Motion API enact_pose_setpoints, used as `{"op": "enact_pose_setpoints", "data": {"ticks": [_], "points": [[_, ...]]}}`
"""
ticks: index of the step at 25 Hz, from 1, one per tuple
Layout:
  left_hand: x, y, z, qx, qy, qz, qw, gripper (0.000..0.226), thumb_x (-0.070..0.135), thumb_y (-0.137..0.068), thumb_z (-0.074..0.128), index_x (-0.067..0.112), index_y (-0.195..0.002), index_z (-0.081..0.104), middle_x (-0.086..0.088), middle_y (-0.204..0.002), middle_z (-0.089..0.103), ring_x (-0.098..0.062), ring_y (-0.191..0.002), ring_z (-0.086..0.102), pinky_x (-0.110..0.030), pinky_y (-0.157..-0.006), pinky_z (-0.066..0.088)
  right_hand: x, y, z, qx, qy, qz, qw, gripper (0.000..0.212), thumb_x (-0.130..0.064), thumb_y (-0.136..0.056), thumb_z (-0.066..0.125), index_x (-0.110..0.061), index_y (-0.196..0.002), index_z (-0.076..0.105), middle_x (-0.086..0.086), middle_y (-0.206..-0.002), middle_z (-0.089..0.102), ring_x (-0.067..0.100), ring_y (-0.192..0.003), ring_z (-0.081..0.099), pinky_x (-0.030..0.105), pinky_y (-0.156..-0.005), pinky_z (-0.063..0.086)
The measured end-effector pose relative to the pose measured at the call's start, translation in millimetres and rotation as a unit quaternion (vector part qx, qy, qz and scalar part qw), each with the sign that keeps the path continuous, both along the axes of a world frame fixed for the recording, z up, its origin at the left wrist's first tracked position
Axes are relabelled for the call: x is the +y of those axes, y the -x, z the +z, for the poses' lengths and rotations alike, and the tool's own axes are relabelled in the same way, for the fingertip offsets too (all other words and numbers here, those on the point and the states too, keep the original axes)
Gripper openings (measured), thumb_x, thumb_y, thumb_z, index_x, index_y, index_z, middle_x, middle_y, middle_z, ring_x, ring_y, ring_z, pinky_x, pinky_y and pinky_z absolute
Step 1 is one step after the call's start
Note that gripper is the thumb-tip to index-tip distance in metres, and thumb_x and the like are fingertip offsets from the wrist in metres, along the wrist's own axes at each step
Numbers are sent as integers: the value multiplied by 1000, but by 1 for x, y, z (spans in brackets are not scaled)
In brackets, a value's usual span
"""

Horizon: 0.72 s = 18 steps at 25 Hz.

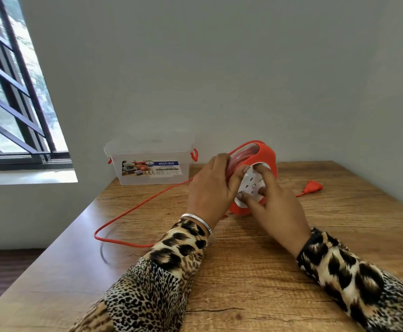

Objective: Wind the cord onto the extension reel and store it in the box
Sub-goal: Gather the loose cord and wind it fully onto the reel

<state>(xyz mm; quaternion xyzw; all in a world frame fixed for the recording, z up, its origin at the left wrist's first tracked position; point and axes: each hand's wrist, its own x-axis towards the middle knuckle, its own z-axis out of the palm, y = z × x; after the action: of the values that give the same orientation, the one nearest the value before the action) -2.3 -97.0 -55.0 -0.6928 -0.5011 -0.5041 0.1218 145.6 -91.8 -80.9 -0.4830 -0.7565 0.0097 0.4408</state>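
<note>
Extension reel (255, 173) upright mid-table, at two o'clock from the lidded box (147, 166). Winding step underway: left hand (211, 188) clamped on rim, right hand (274, 204) fingering the socket face. Next: reeling slack cord (133, 212) trailing toward eight o'clock.

Reel (259, 161) is bright orange with a white socket face (252, 185), same orange on the cord (133, 209) and plug (311, 186), box (147, 164) is clear with orange clips and a blue-striped label, sleeves (162, 271) are leopard print, table (243, 283) is warm wood grain, wall (219, 68) pale grey.
</note>
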Motion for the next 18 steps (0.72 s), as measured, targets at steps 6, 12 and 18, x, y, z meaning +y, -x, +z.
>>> {"op": "enact_pose_setpoints", "data": {"ticks": [6,12,18], "points": [[2,-2,-3,11,-14,16,1000,35,41,-95,54,11,-112,55,-1,-93,62,-13,-72,56,-26,-56,42,-2,5,7,370,277,184,867,51,-24,-88,66,-34,-131,41,8,-95,70,15,-39,52,24,-40,44],[9,-7,-5,-62,2,8,998,41,49,-93,51,13,-111,52,3,-90,58,-16,-72,57,-26,-58,38,-1,1,20,586,404,322,625,14,-7,-89,54,0,-101,57,11,-72,65,5,-41,48,17,-42,41],[16,-4,-11,-127,39,-105,986,44,46,-85,61,18,-119,56,8,-106,62,-2,-92,57,-12,-80,45,4,-13,27,555,384,329,660,19,-5,-88,53,-2,-85,71,12,-90,73,9,-55,63,20,-51,50]]}}
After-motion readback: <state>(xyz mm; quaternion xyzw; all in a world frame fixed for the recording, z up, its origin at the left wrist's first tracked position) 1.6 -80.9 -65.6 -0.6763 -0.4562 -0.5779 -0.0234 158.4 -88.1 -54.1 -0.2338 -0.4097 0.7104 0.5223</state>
